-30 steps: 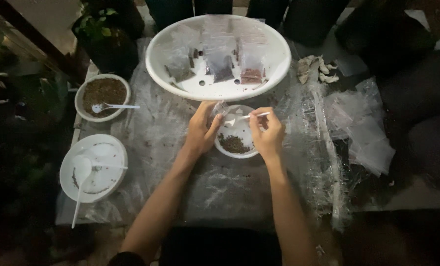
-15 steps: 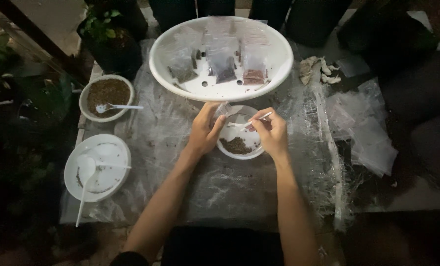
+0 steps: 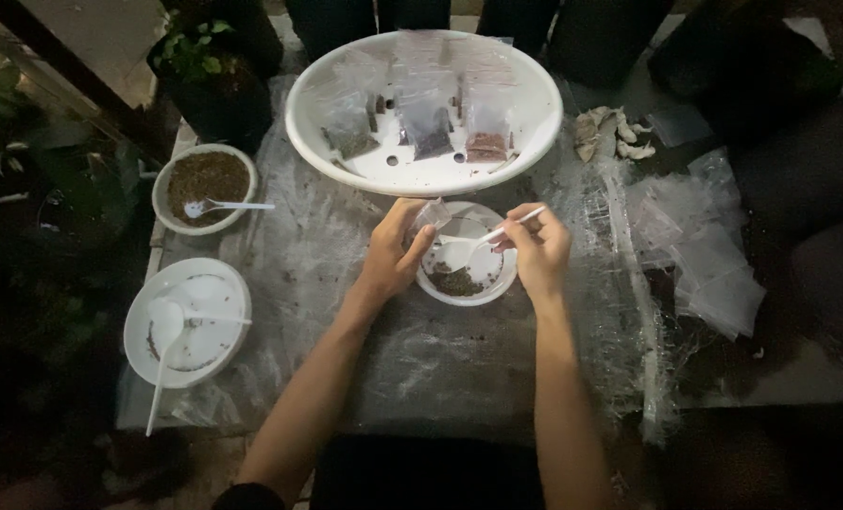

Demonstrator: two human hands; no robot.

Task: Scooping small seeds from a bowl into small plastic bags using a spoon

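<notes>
Small clear bag (image 3: pixel 429 216) was pinched at its mouth by our left hand (image 3: pixel 393 250), held tilted just above the small white bowl (image 3: pixel 464 255) so spills would drop into it. Our right hand (image 3: pixel 537 247) gripped a white plastic spoon (image 3: pixel 473 241) between thumb and fingertips, bowl end pointing toward the bag's opening. Dark granules (image 3: pixel 455 281) lay in the bowl. Large white basin (image 3: pixel 525 142) behind held three filled bags, within reach. Plastic sheeting (image 3: pixel 346 283) covered the table, presumably against spillage.

place: garden table | potted plant (image 3: pixel 195 57) | plastic-covered table (image 3: pixel 440 368)
</notes>
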